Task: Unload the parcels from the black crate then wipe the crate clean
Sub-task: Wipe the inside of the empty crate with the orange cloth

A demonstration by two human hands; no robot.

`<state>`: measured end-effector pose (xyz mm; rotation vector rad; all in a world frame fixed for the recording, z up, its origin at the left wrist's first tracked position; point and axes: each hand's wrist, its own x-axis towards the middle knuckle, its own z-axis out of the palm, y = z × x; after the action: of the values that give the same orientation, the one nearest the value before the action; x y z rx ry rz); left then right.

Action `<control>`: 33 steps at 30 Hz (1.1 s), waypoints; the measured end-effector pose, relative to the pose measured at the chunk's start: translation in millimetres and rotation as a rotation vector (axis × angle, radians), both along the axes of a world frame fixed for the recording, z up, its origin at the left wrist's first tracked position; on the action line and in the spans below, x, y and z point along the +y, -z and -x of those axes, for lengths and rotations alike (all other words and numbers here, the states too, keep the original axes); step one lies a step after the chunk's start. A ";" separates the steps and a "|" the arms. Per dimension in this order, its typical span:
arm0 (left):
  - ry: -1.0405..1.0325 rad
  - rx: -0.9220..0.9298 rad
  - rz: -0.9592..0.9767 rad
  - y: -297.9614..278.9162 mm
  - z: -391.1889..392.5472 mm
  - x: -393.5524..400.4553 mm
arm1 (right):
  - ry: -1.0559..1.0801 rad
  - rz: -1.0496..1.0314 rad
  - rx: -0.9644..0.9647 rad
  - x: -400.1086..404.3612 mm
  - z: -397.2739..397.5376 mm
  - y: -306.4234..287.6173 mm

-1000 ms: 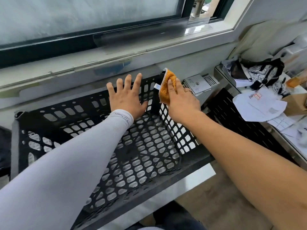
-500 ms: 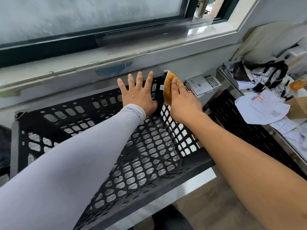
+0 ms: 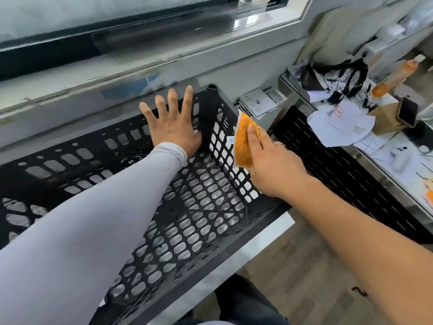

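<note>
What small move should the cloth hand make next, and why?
Probably draw the orange cloth on along the crate's right side wall: the right hand presses it there, the left hand braces the far wall, and no parcels show inside.

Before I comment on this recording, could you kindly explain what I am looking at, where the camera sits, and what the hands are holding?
There is no machine here: a person is working with bare hands, and the single picture comes from a camera worn on the head, looking forward and down. The black crate, a perforated plastic box below a window sill, holds no parcels. The left hand, its arm in a pale grey sleeve, lies flat with spread fingers against the crate's far wall, apparently steadying it. The right hand holds an orange cloth against the crate's right side wall, so wiping is under way. To the right, a cluttered table carries papers, a phone and an orange bottle.
</note>
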<state>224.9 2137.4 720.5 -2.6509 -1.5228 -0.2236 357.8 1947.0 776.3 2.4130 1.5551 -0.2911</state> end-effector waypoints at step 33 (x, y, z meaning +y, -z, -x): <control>-0.033 0.057 0.141 -17.9 -2.4 -2.7 | 0.022 -0.090 0.094 81.3 -0.3 3.5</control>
<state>227.3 2134.7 738.4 -2.7091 -1.6193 -0.0398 358.1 2028.3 772.9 2.5200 1.6156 -0.3510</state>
